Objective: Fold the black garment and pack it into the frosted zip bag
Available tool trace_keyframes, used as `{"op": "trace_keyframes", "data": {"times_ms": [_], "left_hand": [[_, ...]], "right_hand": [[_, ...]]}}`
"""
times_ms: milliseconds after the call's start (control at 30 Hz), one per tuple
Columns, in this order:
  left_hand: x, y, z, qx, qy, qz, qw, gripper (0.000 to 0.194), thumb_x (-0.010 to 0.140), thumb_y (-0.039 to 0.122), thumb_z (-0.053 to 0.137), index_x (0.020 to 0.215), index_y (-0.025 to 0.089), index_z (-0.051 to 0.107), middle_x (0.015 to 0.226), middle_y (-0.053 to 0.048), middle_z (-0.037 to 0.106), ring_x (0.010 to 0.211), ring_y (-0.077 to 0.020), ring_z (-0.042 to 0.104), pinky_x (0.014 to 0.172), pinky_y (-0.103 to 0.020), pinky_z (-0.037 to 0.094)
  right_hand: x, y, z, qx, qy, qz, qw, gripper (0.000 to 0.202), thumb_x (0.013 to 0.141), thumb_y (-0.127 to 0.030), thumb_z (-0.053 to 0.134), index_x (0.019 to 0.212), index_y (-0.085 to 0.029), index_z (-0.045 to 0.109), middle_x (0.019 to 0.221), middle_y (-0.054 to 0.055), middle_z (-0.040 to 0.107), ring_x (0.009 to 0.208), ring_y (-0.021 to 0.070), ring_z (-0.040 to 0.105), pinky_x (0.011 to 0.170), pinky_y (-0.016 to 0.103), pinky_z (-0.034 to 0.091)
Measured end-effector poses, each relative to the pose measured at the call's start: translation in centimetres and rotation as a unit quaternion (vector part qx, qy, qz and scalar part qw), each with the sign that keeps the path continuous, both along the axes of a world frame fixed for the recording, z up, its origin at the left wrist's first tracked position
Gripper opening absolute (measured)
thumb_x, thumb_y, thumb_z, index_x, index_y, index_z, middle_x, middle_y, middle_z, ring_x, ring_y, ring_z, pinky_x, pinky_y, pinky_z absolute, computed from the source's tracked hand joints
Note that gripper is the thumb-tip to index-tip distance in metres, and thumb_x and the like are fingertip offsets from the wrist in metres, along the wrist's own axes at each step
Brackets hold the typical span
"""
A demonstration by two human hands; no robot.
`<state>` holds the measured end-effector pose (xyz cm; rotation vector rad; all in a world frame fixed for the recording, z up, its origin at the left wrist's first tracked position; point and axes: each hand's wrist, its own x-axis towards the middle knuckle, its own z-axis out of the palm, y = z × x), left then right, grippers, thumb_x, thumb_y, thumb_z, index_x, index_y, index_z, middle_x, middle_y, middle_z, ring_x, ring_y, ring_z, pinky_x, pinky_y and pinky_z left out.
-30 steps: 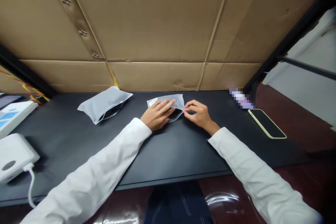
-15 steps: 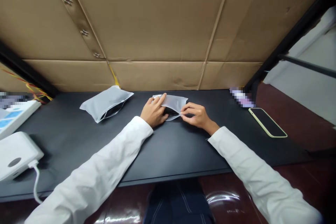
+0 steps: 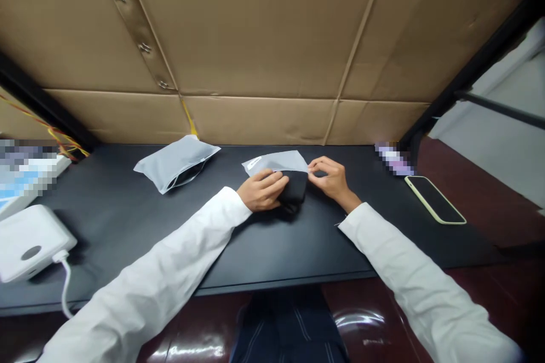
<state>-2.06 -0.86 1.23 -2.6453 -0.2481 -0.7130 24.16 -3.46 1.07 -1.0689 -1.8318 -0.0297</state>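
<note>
In the head view a grey translucent bag (image 3: 283,161) lies near the middle of the black table, a white mark at its left end. A black item (image 3: 294,188) sticks out of its near side, partly covered by fingers. My left hand (image 3: 263,190) is closed around the left side of the black item. With thumb and forefinger pinched, my right hand (image 3: 327,177) holds the right corner of the bag.
A second grey zip bag (image 3: 176,160), its mouth gaping, lies at the back left of the black table (image 3: 281,255). A white charger (image 3: 36,241) with a cable is at the left. At the right lies a phone (image 3: 435,199). Cardboard (image 3: 264,28) stands behind.
My left hand has drawn the black item out of the bag toward me. My right hand still pinches the bag's corner, slightly farther right. The view has shifted a little.
</note>
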Motion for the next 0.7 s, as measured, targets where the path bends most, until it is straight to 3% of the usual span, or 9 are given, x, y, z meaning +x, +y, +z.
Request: {"op": "trace_keyframes", "data": {"times_ms": [200, 333, 433, 533, 633, 700], "left_hand": [[1.1, -2.6, 0.1, 0.014, -0.087, -0.172, 0.981, 0.045, 0.100, 0.046, 0.032, 0.102, 0.016, 0.066, 0.108, -0.017, 0.069, 0.106, -0.0271, 0.065, 0.087, -0.044, 0.053], [2.1, -4.1, 0.8, 0.002, -0.036, -0.218, 0.975, 0.039, 0.100, 0.044, 0.037, 0.101, 0.018, 0.065, 0.108, -0.015, 0.069, 0.098, -0.0239, 0.065, 0.081, -0.037, 0.052], [2.7, -4.6, 1.0, -0.006, 0.001, -0.152, 0.988, 0.036, 0.098, 0.043, 0.039, 0.105, 0.018, 0.064, 0.111, -0.015, 0.068, 0.090, -0.0220, 0.064, 0.075, -0.036, 0.050], [3.0, -4.8, 1.0, -0.035, -0.034, 0.003, 0.999, 0.036, 0.091, 0.043, 0.052, 0.106, 0.013, 0.063, 0.110, -0.018, 0.067, 0.086, -0.0256, 0.063, 0.071, -0.039, 0.050], [3.0, -4.4, 1.2, -0.123, -0.076, 0.128, 0.981, 0.046, 0.079, 0.046, 0.067, 0.109, 0.010, 0.064, 0.111, -0.017, 0.068, 0.089, -0.0291, 0.062, 0.074, -0.042, 0.053], [2.8, -4.0, 1.4, -0.195, -0.096, 0.151, 0.964, 0.056, 0.074, 0.052, 0.072, 0.114, 0.013, 0.065, 0.113, -0.014, 0.068, 0.093, -0.0293, 0.062, 0.080, -0.042, 0.054]], "right_hand": [[1.7, 1.4, -0.9, -0.003, 0.030, -0.106, 0.994, 0.008, 0.075, -0.017, 0.061, 0.070, -0.022, 0.065, 0.082, 0.003, 0.069, 0.075, 0.0186, 0.065, 0.072, 0.032, 0.054], [2.3, 2.1, -1.5, -0.023, 0.041, -0.124, 0.991, 0.010, 0.077, -0.017, 0.059, 0.078, -0.020, 0.069, 0.087, 0.005, 0.069, 0.070, 0.0177, 0.064, 0.070, 0.034, 0.056], [2.4, 2.4, -1.9, -0.079, 0.050, -0.096, 0.991, 0.013, 0.078, -0.018, 0.061, 0.085, -0.019, 0.072, 0.099, 0.008, 0.071, 0.074, 0.0181, 0.068, 0.076, 0.036, 0.059], [2.2, 2.4, -2.3, -0.131, 0.036, -0.065, 0.989, 0.036, 0.075, -0.020, 0.067, 0.111, -0.020, 0.069, 0.114, 0.010, 0.069, 0.090, 0.0216, 0.070, 0.086, 0.039, 0.058], [1.9, 2.2, -2.3, -0.140, 0.026, -0.121, 0.982, 0.064, 0.070, -0.021, 0.074, 0.131, -0.021, 0.056, 0.117, 0.010, 0.069, 0.095, 0.0238, 0.069, 0.082, 0.040, 0.059], [1.8, 1.9, -1.9, -0.138, 0.025, -0.184, 0.973, 0.060, 0.068, -0.024, 0.076, 0.126, -0.021, 0.058, 0.109, 0.009, 0.071, 0.085, 0.0227, 0.070, 0.073, 0.038, 0.058]]}}
